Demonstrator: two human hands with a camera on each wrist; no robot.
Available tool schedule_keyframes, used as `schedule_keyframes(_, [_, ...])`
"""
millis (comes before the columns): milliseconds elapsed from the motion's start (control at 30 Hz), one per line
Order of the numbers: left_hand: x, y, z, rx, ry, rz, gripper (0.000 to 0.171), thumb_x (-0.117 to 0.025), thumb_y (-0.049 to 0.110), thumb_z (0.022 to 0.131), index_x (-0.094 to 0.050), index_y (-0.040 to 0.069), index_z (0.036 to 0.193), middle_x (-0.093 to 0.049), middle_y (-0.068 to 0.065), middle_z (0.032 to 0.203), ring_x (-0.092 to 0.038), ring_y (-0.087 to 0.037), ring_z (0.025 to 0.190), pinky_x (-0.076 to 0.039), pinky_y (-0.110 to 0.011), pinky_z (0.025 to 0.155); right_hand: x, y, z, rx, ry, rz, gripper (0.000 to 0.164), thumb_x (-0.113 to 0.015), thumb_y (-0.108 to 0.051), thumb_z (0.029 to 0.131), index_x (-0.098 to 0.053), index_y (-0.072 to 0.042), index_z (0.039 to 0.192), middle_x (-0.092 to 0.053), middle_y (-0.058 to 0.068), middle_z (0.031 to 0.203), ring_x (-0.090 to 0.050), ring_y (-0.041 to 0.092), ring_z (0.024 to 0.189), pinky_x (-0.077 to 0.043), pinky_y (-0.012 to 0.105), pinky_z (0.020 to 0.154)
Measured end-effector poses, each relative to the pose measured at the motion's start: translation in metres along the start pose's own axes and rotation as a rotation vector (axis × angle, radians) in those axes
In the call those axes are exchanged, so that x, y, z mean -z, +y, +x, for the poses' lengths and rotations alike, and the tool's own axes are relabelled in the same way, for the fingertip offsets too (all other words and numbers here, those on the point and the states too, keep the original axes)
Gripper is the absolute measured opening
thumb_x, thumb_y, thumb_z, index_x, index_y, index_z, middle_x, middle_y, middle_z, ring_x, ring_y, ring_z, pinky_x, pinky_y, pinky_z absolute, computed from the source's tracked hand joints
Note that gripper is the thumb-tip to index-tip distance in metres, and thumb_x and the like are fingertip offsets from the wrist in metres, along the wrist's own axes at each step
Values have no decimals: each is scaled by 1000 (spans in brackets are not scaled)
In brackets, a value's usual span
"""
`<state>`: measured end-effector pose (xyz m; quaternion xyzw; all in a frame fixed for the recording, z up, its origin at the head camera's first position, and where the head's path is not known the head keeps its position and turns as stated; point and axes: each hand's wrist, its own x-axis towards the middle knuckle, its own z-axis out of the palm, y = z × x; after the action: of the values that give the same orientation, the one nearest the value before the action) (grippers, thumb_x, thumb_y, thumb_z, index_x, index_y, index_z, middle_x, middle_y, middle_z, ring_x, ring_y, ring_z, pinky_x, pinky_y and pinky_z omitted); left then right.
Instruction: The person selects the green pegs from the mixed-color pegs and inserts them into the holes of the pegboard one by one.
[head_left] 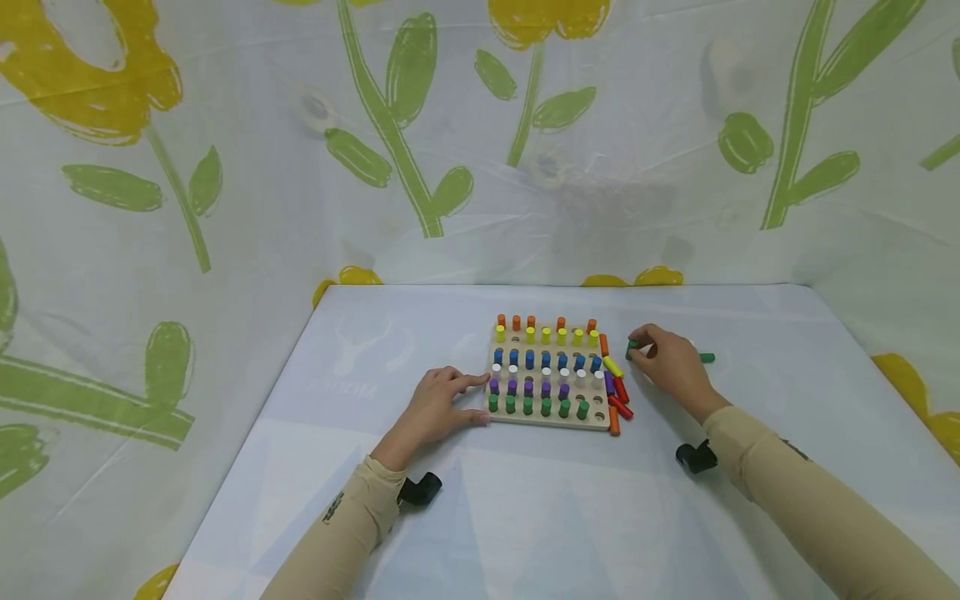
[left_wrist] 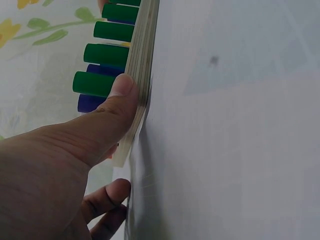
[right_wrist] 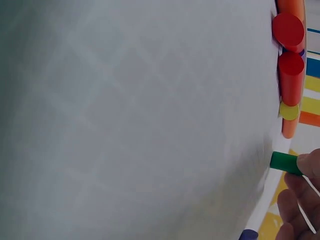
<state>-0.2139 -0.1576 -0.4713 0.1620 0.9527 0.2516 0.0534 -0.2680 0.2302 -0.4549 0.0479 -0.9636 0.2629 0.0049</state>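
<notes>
A wooden pegboard (head_left: 551, 422) stands on the table with rows of orange, yellow, blue, white, purple and green pegs upright in its holes. My left hand (head_left: 438, 404) is at its left side, thumb and index finger spread. In the left wrist view, the thumb (left_wrist: 117, 102) rests on the board's edge beside a green peg (left_wrist: 92, 84). To the right of the board, my right hand (head_left: 670, 362) pinches a green peg (right_wrist: 285, 163) between thumb and fingers, close over the tabletop.
Loose orange, yellow, purple and red pegs (head_left: 621, 406) lie along the board's right edge. Another green peg (head_left: 707, 357) lies right of my right hand. A flower-patterned curtain (head_left: 637, 167) rises behind the white table (head_left: 525, 508).
</notes>
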Motion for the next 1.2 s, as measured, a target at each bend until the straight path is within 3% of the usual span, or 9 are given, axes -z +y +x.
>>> schedule_keyframes(300, [-1,-2,1,-2,0,-4,71,-82,49,82,-57,31,146,-56,0,108,-46,-29,115,-39,-45,99,0,3,-2,25,39,13,30,-67,-14,98,-59,-2,124,-68,19,114,-60,31,92,-53,45,81])
schedule_keyframes(1200, [0,1,0,5,5,-10,71,-83,47,81,-58,30,146,-57,0,108,-46,-30,116,-39,-46,100,-2,-5,-17,45,42,46,29,-69,-17,97,-61,-4,122,-68,16,111,-59,29,94,-53,37,73])
